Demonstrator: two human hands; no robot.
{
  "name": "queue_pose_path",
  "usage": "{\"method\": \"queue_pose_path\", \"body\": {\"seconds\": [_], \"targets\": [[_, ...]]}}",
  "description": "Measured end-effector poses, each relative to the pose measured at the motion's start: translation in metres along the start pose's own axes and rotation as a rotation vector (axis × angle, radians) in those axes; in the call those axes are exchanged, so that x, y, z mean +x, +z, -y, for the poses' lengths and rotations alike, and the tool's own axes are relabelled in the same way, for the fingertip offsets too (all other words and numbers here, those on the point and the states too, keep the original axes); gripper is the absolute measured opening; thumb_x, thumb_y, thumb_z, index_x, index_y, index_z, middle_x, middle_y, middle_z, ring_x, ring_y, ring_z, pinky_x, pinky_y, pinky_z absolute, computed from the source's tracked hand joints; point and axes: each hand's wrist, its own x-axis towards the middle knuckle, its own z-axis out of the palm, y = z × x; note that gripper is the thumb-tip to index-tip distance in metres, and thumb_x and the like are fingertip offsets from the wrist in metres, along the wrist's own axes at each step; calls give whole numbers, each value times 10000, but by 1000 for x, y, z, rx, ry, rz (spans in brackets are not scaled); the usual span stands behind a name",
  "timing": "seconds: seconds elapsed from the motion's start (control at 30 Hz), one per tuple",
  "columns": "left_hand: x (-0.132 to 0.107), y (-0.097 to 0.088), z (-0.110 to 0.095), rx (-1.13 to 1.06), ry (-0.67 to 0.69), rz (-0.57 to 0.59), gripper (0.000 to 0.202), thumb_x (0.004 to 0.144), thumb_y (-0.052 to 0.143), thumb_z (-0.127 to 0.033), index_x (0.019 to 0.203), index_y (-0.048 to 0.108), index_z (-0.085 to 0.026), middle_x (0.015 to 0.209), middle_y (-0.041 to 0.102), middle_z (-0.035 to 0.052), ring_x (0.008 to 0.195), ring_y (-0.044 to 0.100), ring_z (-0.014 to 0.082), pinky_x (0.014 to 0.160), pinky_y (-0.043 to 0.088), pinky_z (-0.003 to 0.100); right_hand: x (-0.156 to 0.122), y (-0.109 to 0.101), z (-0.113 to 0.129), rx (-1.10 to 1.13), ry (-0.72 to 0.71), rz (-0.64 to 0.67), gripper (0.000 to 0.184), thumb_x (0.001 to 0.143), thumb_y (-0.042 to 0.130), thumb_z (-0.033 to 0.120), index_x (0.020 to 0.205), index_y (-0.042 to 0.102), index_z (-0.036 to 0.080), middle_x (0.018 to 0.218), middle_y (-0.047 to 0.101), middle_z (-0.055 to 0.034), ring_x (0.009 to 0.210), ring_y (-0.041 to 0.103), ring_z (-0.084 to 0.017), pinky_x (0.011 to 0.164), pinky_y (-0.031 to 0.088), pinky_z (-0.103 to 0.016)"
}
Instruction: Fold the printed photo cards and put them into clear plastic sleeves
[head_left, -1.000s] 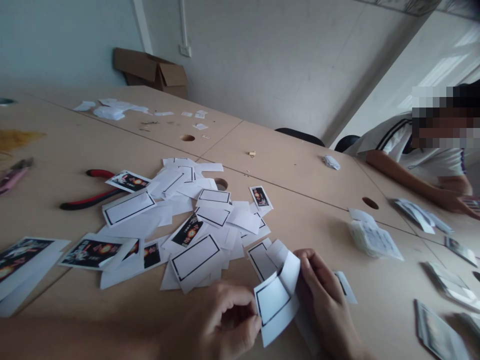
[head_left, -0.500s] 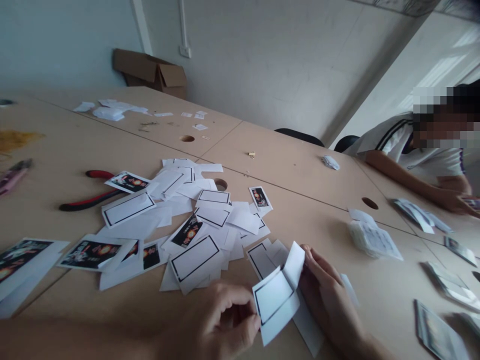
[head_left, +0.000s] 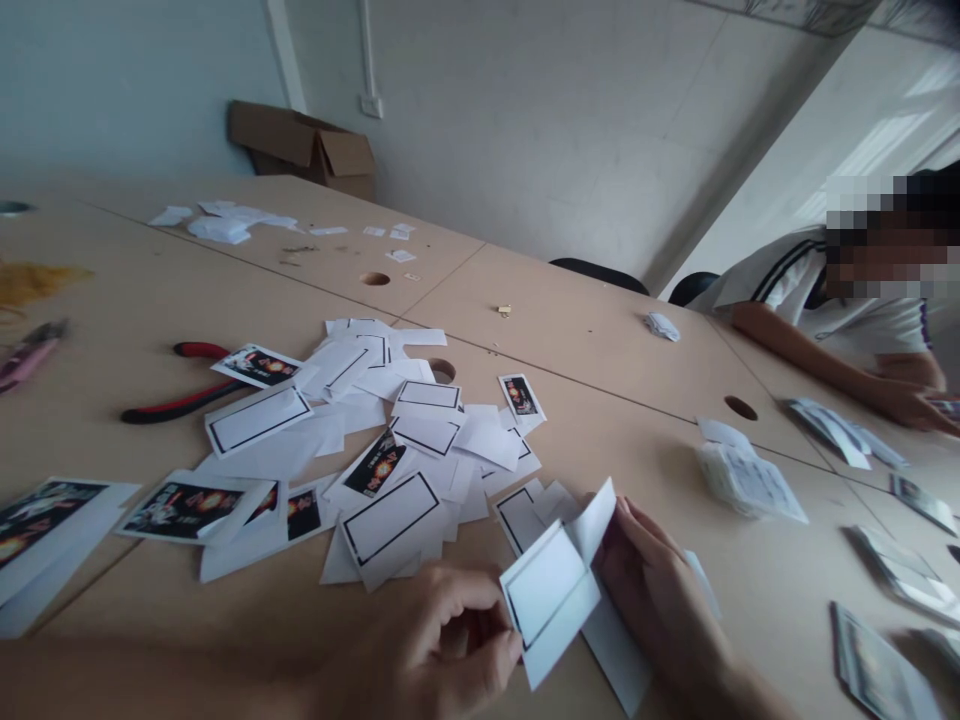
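Note:
My left hand point(head_left: 442, 640) pinches the left edge of a white paper card point(head_left: 551, 600) with a black rectangular border, low in the head view. My right hand point(head_left: 660, 600) holds the same card from behind, its fingers bending the card's upper flap back. A loose heap of similar cards point(head_left: 390, 450), some white with black borders and some printed dark with orange pictures, lies just beyond my hands on the tan table point(head_left: 585, 340).
Red-handled pliers point(head_left: 176, 395) lie left of the heap. Folded card stacks point(head_left: 746, 475) sit to the right. Another person's arm point(head_left: 817, 360) rests on the table at far right among more cards. A cardboard box point(head_left: 307, 145) stands by the back wall.
My right hand has slid behind the card and pushed its upper flap further up and to the right. My left hand has stayed almost still.

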Motion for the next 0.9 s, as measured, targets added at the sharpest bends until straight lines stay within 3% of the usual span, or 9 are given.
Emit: {"method": "queue_pose_path", "body": {"seconds": [0.23, 0.43, 0.63, 0.9], "targets": [[0, 3, 7, -61, -53, -62, 199, 739, 451, -321, 674, 546, -159, 606, 511, -3, 572, 466, 94, 552, 400, 201, 3, -6, -3, 13, 4, 27, 172, 763, 514, 337, 692, 511, 180, 651, 465, 22, 579, 456, -95, 588, 410, -238], [0, 0, 2, -33, -71, -32, 208, 737, 444, -292, 634, 549, -144, 584, 505, -2, 580, 461, 94, 566, 390, 206, 0, 1, 0, 24, -8, 5, 178, 772, 499, 335, 671, 495, 188, 641, 478, 25, 621, 489, -111, 640, 431, -259], [0, 3, 9, -4, -73, -44, 213, 724, 443, -307, 624, 540, -145, 568, 496, -10, 558, 445, 92, 547, 377, 203, 6, -7, -4, -13, -17, -19, 164, 749, 530, 317, 664, 501, 181, 614, 497, 28, 572, 490, -101, 587, 437, -232], [0, 2, 9, 20, -75, -35, 217, 732, 441, -316, 611, 518, -152, 561, 495, -16, 565, 445, 92, 542, 373, 194, 5, 0, 1, 108, 0, 10, 148, 740, 535, 304, 663, 537, 177, 656, 527, 14, 634, 511, -111, 648, 449, -253]]}}
